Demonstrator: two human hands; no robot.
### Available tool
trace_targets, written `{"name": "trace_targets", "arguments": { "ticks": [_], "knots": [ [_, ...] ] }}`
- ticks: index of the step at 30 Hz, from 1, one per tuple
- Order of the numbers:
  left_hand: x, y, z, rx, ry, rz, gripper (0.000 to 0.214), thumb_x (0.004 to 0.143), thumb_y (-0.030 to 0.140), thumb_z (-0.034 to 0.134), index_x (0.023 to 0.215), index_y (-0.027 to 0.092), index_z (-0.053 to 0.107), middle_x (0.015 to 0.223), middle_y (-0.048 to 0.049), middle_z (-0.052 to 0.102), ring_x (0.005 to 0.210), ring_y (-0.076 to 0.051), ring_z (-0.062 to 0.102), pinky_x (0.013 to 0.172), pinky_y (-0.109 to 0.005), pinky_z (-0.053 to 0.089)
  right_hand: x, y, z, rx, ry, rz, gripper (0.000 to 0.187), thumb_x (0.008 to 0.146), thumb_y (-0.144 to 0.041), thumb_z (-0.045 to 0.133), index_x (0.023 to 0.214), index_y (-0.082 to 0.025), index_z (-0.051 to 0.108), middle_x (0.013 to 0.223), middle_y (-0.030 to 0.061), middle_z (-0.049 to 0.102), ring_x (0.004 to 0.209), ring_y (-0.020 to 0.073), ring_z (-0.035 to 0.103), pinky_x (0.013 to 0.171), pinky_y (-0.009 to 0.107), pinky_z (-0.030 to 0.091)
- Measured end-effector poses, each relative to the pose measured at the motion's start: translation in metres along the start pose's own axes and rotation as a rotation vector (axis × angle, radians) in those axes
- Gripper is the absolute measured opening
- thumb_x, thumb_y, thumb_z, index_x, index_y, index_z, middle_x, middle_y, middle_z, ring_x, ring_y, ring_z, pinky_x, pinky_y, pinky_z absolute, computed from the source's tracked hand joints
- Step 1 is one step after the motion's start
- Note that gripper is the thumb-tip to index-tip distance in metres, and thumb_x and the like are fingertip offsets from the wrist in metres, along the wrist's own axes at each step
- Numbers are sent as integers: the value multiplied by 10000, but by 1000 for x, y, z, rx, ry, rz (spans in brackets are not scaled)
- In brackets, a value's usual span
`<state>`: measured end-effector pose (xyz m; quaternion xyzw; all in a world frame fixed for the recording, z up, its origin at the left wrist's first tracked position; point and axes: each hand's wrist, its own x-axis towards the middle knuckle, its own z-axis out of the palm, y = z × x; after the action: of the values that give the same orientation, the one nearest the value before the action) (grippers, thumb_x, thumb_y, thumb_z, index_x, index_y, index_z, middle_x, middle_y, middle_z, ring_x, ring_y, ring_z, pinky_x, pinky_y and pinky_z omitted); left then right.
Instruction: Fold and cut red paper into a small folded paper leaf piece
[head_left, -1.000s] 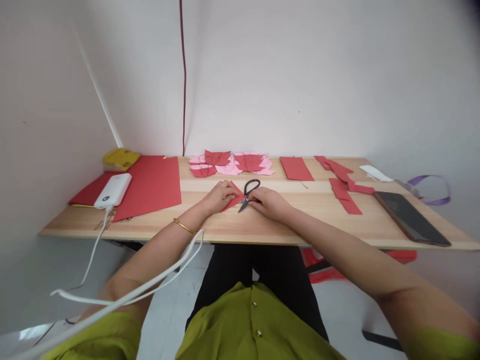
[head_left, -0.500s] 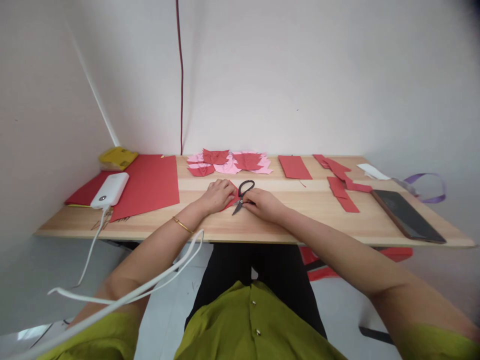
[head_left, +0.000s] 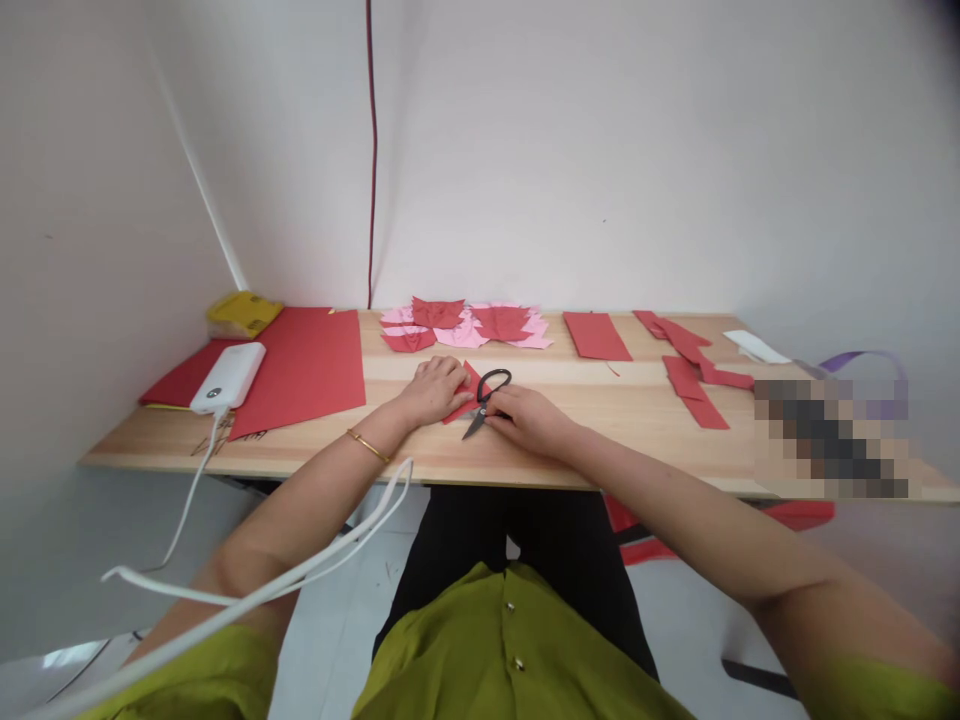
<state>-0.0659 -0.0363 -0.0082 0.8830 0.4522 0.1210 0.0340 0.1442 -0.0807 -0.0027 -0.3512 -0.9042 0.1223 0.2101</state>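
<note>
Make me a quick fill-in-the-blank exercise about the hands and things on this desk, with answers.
1. The right hand holds a pair of ____.
2. The left hand touches a small ____ paper.
3. The power bank is ____.
4. The packet behind it is ____.

Missing words: scissors; red; white; yellow.

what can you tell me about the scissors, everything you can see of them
The scissors have dark, metal-looking blades, parted, with the darker one angled toward the near table edge and leftward. One rounded black handle loop shows, pointing away from the person; the other is hidden by the right hand, which grips them. They are close beside the folded-looking red paper under the left hand; whether a blade is cutting into it is too small to tell.
</note>
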Motion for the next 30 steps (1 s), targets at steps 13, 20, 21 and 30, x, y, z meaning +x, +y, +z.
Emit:
{"name": "trace_targets", "arguments": {
  "ticks": [13,20,21,30],
  "knots": [
    [-2,1,-1,31,18,26,230,901,396,440,964,207,555,1087,-108,517,1027,-272,443,876,-441,367,-3,-14,10,-48,17,11,110,877,-206,528,780,-162,557,818,81,601,764,176,537,692,279,412],
    [-3,-1,-1,9,51,19,212,895,381,454,953,209,563,1051,-94,538,1003,-254,460,878,-429,370,-17,-46,14,73,-62,-125,118,898,-241,521,808,-180,569,843,66,615,812,173,556,723,277,446],
    [-3,-2,-1,-8,59,21,215,897,383,451,948,209,565,1044,-92,547,998,-250,466,876,-425,372,-21,-44,11,105,-66,-145,106,900,-241,519,830,-184,575,858,65,619,823,170,561,730,275,454],
    [1,-17,-3,-347,253,-26,349,925,375,356,772,174,596,806,-58,612,818,-187,531,848,-356,405,-66,53,-57,-158,223,218,237,937,-314,421,900,-198,625,888,102,644,840,242,575,745,375,453]
  ]
}}
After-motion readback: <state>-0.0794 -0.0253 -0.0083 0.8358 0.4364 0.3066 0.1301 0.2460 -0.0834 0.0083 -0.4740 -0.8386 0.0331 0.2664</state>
